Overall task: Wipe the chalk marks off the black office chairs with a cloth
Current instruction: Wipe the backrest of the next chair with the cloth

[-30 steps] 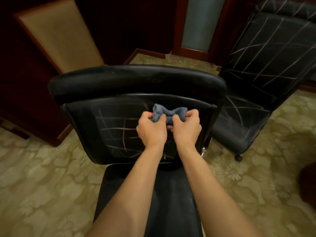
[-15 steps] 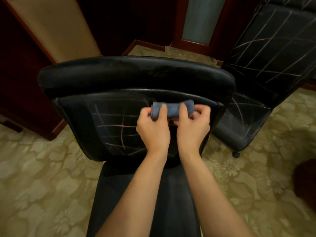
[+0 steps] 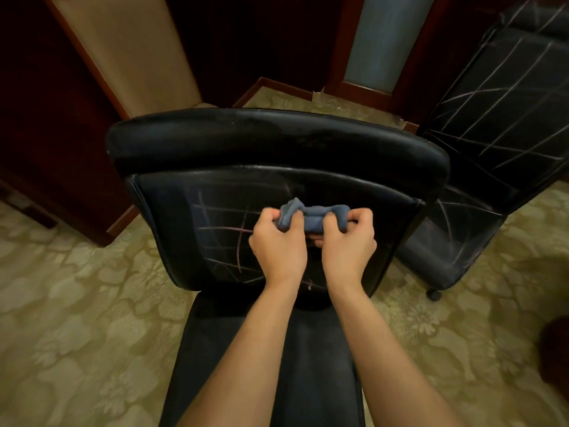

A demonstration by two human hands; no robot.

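Head view: two forearms enter from the bottom edge, both bare up to the frame limit; no sleeve, cuff or glove visible on either. Left hand [image 3: 278, 245] and right hand [image 3: 349, 245] are bare too. No watch, band, ring or other marking visible on wrists or on the backs of the hands. Fingernails too small to judge.

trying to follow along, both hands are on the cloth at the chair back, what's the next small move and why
Probably press the cloth onto the near chair and rub leftward: left hand and right hand grip it bunched, and the chalk marks just left remain unwiped.
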